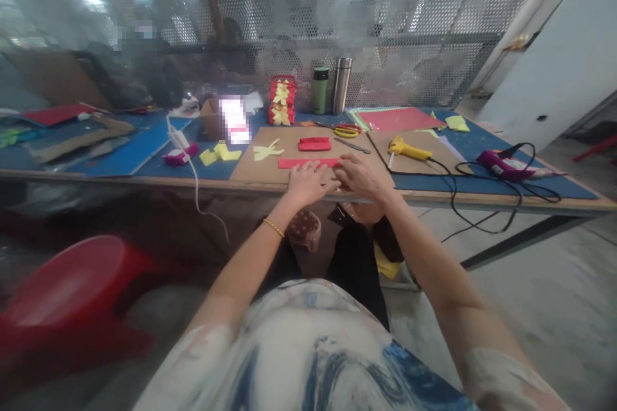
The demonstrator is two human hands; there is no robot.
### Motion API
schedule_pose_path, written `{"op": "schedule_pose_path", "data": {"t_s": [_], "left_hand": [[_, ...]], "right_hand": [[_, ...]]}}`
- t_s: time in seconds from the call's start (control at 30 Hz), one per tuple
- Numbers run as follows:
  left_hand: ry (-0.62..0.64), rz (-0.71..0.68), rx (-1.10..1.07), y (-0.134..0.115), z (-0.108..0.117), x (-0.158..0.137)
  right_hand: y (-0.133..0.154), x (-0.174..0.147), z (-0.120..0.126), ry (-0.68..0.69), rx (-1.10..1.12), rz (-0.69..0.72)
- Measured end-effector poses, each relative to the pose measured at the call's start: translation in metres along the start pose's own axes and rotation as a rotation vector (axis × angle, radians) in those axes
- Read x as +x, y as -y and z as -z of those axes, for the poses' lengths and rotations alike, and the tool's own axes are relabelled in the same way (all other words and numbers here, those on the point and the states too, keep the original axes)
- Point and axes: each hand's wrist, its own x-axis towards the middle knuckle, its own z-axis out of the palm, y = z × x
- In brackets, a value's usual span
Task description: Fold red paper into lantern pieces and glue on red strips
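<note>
A long red paper strip [288,163] lies flat on a brown cardboard sheet [255,170] in front of me. My left hand [308,181] rests over its middle with fingers stretched out. The curled fingers of my right hand [362,176] are on the strip's right end, thumb side toward the left hand. Just beyond lies a folded red paper piece [314,143]. To its left are pale yellow paper strips [268,150], and to its right a grey craft knife [353,146]. Scissors with yellow handles [348,131] lie farther back.
A yellow glue gun [409,149] with a black cord lies to the right. A lit phone [234,121] leans at left by yellow paper pieces [220,153]. Behind stand a red-and-yellow paper craft [282,100], a green cup [321,91] and a steel flask [342,87].
</note>
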Motion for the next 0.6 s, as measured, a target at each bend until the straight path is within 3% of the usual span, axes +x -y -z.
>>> {"op": "schedule_pose_path", "data": {"t_s": [0.27, 0.43, 0.6], "left_hand": [[0.032, -0.016, 0.015, 0.015, 0.003, -0.006], [-0.070, 0.133, 0.105, 0.038, 0.002, -0.021], [-0.152, 0.076, 0.185, 0.038, 0.009, -0.013]], "right_hand": [[0.008, 0.005, -0.013, 0.072, -0.016, 0.072], [0.008, 0.006, -0.013, 0.048, -0.019, 0.071], [0.013, 0.008, -0.016, 0.019, -0.004, 0.023]]}}
